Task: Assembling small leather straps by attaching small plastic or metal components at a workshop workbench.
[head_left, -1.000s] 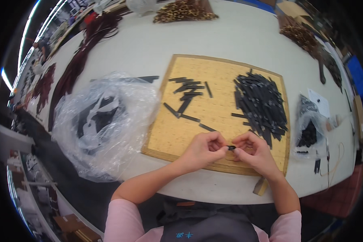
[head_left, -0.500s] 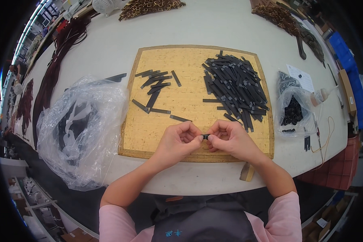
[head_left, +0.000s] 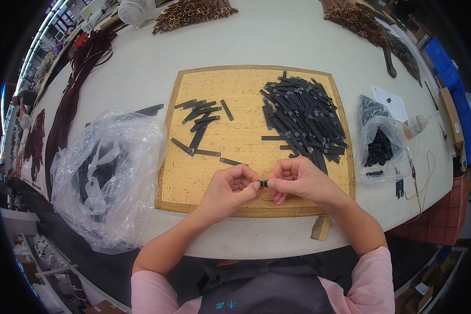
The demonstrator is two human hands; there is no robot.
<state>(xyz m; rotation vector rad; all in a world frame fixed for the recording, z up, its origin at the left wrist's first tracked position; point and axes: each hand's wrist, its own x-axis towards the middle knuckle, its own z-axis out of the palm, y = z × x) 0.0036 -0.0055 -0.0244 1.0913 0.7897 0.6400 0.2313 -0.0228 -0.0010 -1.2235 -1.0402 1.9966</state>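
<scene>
Above the near edge of the yellow board (head_left: pixel 214 183), a small black strip (head_left: pixel 263 183) is pinched between both hands. My left hand (head_left: pixel 226 189) holds its left end between thumb and fingers, and my right hand (head_left: pixel 302 180) grips the right end. Fingertips hide much of the piece, so I cannot tell whether it is bent into a loop. Beyond my right hand lies a heap of flat black strips (head_left: pixel 303 110) with grey ends. Several more black strips (head_left: pixel 199 112) are scattered on the board's left half, one of them reaching close to my left hand.
Left of the board slumps a clear plastic bag (head_left: pixel 133 167) with dark contents. At the right, another plastic bag (head_left: pixel 374 123) holds black rings, beside a paper sheet (head_left: pixel 395 102) and a bottle (head_left: pixel 416 124). A small block (head_left: pixel 321 228) lies by the table's near edge. Dark straps (head_left: pixel 81 78) run along the far left.
The view has shifted slightly, so the board sits a little lower. Both hands stay together on the small black strip, their fingers slightly rearranged. The heap and scattered strips look unchanged.
</scene>
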